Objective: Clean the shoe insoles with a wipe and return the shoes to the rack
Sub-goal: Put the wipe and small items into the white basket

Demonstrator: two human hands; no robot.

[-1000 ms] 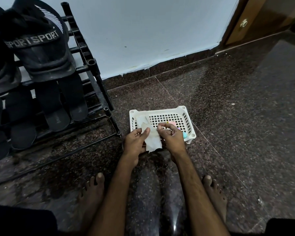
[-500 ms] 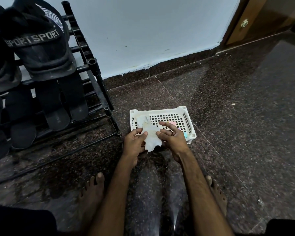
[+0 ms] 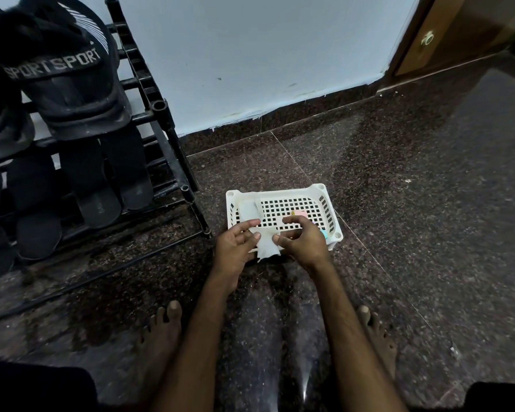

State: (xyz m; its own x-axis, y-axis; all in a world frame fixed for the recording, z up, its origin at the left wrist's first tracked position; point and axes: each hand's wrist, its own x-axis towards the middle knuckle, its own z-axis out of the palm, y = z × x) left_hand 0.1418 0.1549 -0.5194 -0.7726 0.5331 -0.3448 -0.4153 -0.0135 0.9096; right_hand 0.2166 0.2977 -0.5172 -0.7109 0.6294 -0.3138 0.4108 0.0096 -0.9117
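Presently my left hand point(image 3: 235, 242) and right hand point(image 3: 302, 240) pinch the wipe point(image 3: 266, 247), preparing it; next I likely need a shoe point(image 3: 69, 84) off the rack point(image 3: 158, 106).

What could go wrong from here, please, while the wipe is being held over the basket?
1. The wipe, pinched between the left hand and the right hand, looks ragged at its lower edge; pulling could tear it.
2. The floor looks glossy, with dark patches beside the rack, and the feet are bare; a slip seems possible.
3. The shoes lean steeply on the rack; taking one could dislodge its neighbour.
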